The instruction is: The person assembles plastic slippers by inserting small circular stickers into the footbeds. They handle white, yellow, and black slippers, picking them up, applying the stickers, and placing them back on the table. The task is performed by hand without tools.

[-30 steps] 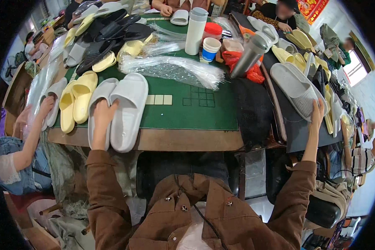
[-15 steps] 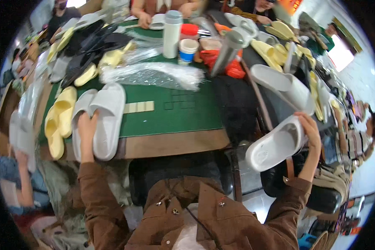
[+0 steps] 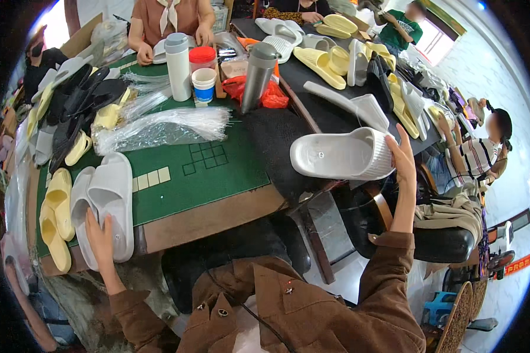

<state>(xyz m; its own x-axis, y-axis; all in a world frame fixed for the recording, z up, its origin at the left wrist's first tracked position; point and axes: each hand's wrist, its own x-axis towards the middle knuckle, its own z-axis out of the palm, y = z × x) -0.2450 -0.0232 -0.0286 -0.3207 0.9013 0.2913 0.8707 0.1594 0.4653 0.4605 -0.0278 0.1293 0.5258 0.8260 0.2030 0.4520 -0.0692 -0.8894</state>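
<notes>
Lifting higher than before, right hand [image 3: 404,157] with white slipper [image 3: 341,155].

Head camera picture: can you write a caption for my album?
Right hand lifts a white slide sandal; left hand rests on grey sandals on the green table.

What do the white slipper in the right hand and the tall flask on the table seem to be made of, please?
Slipper: probably moulded foam or soft plastic, matte; it looks thick, one-piece and seamless, with a ribbed end. Flask: likely brushed steel, judging by its grey, dull sheen, with a darker cap that may be plastic.
</notes>
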